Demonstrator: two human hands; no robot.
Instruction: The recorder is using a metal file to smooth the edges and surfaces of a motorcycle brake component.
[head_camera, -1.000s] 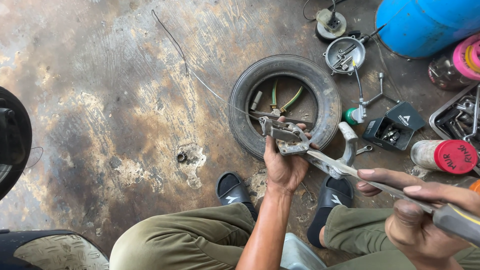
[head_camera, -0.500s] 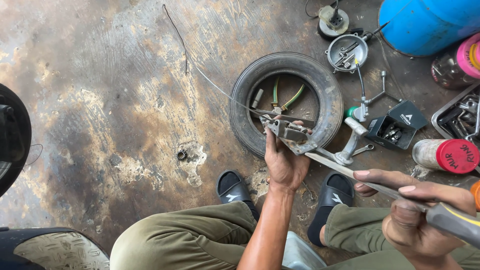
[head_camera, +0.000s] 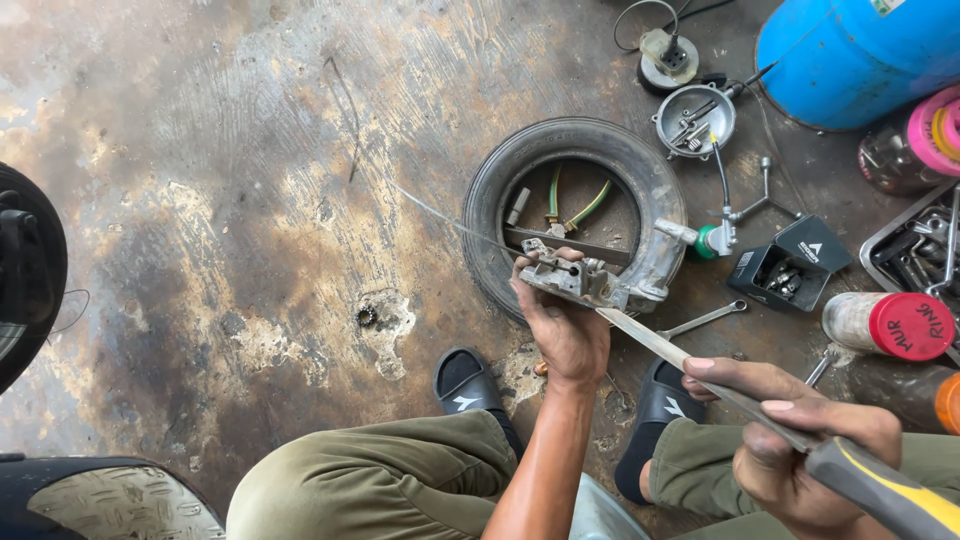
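Right hand (head_camera: 800, 440) pulled back; file (head_camera: 690, 360) still against left hand's (head_camera: 565, 330) part (head_camera: 575, 280).

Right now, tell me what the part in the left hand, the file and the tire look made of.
Part in the left hand: dull grey cast metal, probably aluminium, by its matte sheen.
File, held by the right hand: bare steel blade; handle looks like black and yellow plastic or rubber.
Tire: worn, dusty black rubber.
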